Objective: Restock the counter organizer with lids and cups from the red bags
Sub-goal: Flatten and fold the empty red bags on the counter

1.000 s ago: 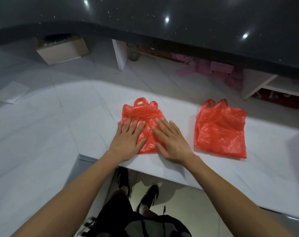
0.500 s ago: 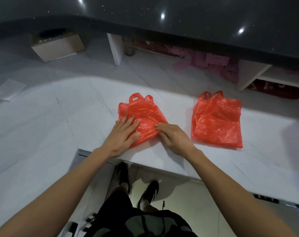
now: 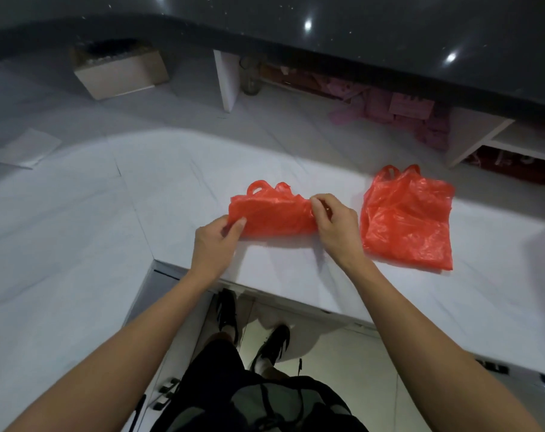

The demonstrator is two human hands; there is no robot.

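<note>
- The left red bag [image 3: 274, 213] is folded over itself, so its inside cannot be seen.
- The right red bag [image 3: 408, 219] lies closed — nothing shows through the plastic.
- The pink items [image 3: 399, 110] under the dark counter [image 3: 327, 42] sit in shadow, too dim to identify.
- The cardboard box [image 3: 121, 73] — its contents are dark and unclear.
- The white shelf [image 3: 520, 138] is cut off by the right edge.

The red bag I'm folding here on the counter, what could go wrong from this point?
The folded red bag is held only by pinches from the left hand and right hand, so thin plastic may spring open. The other red bag lies close beside the right hand and could get brushed.
</note>
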